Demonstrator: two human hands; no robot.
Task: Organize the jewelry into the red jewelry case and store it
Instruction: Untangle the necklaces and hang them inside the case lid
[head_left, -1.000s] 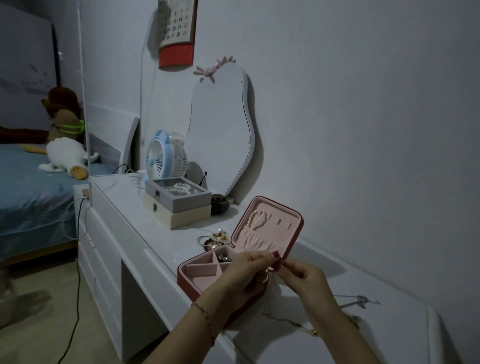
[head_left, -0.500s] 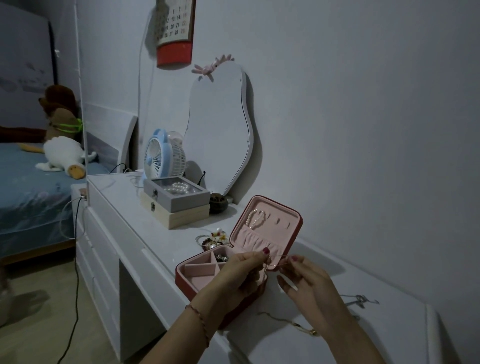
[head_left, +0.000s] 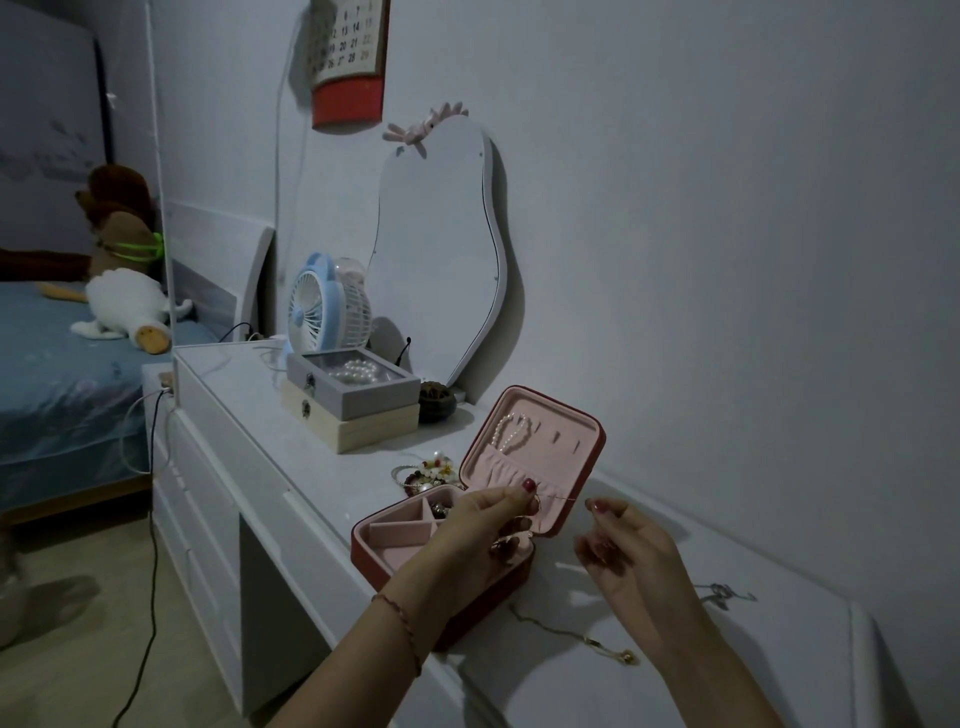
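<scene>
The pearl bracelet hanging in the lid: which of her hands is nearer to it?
Left. The left hand is over the red jewelry case, just below the pearl bracelet. The right hand is off to the case's right side, farther away.

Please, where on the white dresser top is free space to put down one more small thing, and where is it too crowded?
Free: the dresser top in front of the stacked boxes, towards its front edge, and the stretch along the wall between the red jewelry case and the silver necklace. Crowded: the bracelets behind the case and the gold necklace beside it.
</scene>
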